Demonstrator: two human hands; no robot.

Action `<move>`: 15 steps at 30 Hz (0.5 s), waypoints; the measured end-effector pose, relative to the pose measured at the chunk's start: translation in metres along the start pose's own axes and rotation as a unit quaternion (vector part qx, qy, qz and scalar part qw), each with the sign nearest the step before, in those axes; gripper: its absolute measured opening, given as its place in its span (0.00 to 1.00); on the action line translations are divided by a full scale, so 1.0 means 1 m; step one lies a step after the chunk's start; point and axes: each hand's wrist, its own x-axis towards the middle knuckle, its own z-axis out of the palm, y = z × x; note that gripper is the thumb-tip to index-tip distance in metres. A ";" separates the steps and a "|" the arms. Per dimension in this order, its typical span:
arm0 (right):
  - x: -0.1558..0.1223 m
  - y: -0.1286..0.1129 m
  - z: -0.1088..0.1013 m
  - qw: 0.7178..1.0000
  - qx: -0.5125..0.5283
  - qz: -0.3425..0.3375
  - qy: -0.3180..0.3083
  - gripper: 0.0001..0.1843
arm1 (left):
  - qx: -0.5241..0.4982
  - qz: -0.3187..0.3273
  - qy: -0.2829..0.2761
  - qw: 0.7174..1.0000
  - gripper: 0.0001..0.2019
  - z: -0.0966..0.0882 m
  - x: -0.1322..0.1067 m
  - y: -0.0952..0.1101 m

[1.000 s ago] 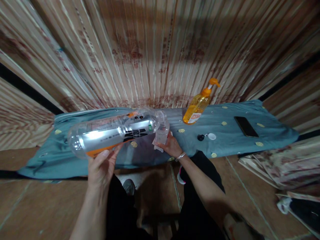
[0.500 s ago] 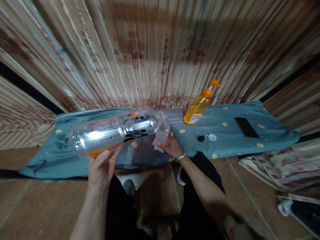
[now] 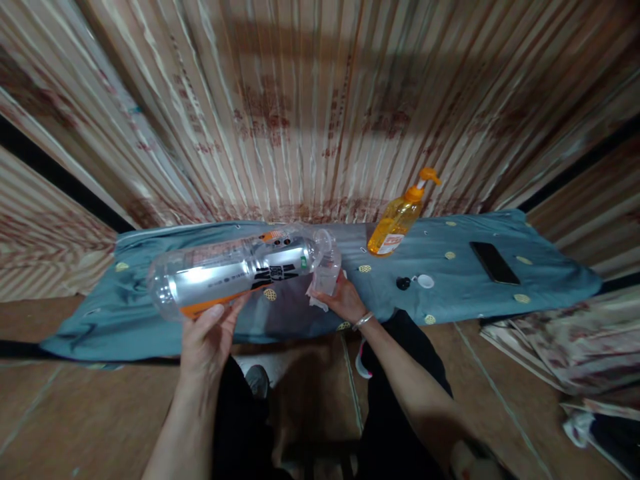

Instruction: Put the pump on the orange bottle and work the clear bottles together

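My left hand [image 3: 207, 333] grips a large clear plastic bottle [image 3: 235, 270] with an orange and black label. The bottle lies almost on its side, its open mouth pointing right. That mouth meets the top of a small clear bottle [image 3: 327, 267], which my right hand [image 3: 343, 299] holds upright together with a bit of white tissue. Both bottles hover just above the teal cloth [image 3: 465, 287]. To the right, a small black cap [image 3: 403, 283] and a white cap [image 3: 425, 281] lie on the cloth.
An orange pump bottle [image 3: 397, 223] stands at the back of the cloth. A black phone [image 3: 493, 262] lies flat further right. Striped curtain fabric hangs behind. Folded patterned cloth [image 3: 550, 347] lies on the brown tiled floor at the right.
The view has shifted slightly down and right. Both hands and both bottles keep the same pose relative to each other.
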 end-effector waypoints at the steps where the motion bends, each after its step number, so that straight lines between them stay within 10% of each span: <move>1: 0.000 0.000 0.000 1.000 -0.001 0.000 0.001 0.42 | 0.001 0.001 -0.001 1.000 0.21 0.000 0.000 0.000; 15: 0.000 -0.004 0.001 1.000 0.014 0.008 -0.004 0.39 | 0.013 -0.001 -0.006 1.000 0.22 -0.009 0.003 -0.003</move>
